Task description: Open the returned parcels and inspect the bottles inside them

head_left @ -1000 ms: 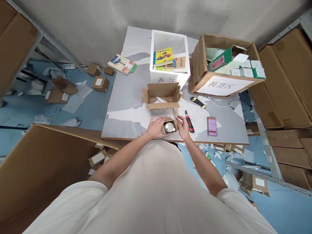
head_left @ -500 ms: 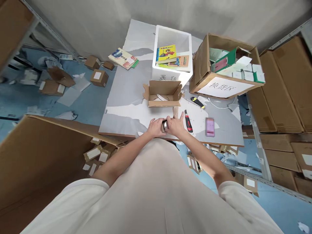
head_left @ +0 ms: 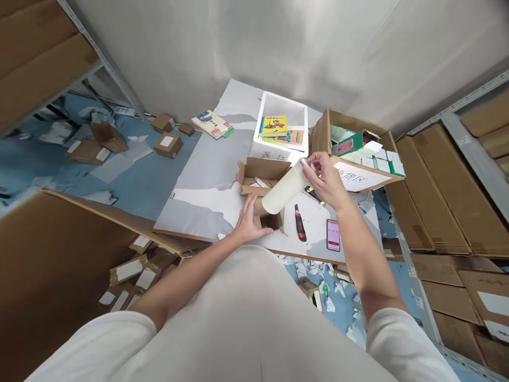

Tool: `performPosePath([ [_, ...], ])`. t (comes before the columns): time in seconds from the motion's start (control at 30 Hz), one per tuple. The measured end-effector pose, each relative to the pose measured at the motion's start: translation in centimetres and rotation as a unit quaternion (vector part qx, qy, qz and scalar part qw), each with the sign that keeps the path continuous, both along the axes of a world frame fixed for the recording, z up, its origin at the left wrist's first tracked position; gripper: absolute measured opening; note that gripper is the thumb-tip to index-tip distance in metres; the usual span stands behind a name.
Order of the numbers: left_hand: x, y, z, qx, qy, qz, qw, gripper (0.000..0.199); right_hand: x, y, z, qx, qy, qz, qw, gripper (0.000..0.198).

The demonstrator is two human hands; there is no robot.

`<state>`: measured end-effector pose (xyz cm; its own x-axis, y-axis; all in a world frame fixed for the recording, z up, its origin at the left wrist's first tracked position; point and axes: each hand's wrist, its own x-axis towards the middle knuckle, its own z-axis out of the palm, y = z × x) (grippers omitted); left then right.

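My right hand (head_left: 326, 178) grips a white thermos flask (head_left: 281, 192) by its silvery lid end and holds it tilted above the table. The flask's lower end points down and left, over the open top of a narrow cardboard box (head_left: 274, 233). With thumb and fingers apart around its left side, my left hand (head_left: 250, 224) steadies that box. Behind it lies an opened cardboard carton (head_left: 248, 188) with a white item inside. A red and black utility knife (head_left: 300, 223) rests right of the narrow box.
A phone (head_left: 333, 235) lies on the table (head_left: 194, 207) at the right. At the back stand a white foam bin (head_left: 260, 122) with books and a labelled carton (head_left: 323, 132) with green and white boxes. A yellow and black knife (head_left: 314, 194) is partly behind my right arm.
My right hand has lifted the white flask up and to the right out of the narrow box. My left hand stays at the box. The view has tilted upward.
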<state>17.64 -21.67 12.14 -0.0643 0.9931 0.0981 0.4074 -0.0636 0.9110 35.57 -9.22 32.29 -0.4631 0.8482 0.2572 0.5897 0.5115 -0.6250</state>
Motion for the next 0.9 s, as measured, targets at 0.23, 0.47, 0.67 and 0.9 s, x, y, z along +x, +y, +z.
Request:
performPosePath([
  [0.23, 2.4, 1.9, 2.7, 0.035, -0.335, 0.146, 0.93, 0.067, -1.1, 2.7, -1.5, -0.126, 0.156, 0.021, 0.979, 0.038],
  [0.47, 3.6, 1.0, 5.3, 0.01, -0.456, 0.18, 0.871, 0.058, -1.0, 3.1, -0.3, -0.199, 0.193, 0.098, 0.956, 0.058],
  [0.67, 3.8, 0.0, 8.0, -0.082, -0.585, 0.117, 0.798, 0.053, -1.1, 3.5, -0.9, -0.155, 0.213, 0.087, 0.961, 0.056],
  [0.9, 3.5, -0.2, 8.1, -0.131, -0.558, 0.04, 0.818, 0.064, -0.9, 3.3, -2.8, -0.171, 0.282, -0.005, 0.944, 0.046],
])
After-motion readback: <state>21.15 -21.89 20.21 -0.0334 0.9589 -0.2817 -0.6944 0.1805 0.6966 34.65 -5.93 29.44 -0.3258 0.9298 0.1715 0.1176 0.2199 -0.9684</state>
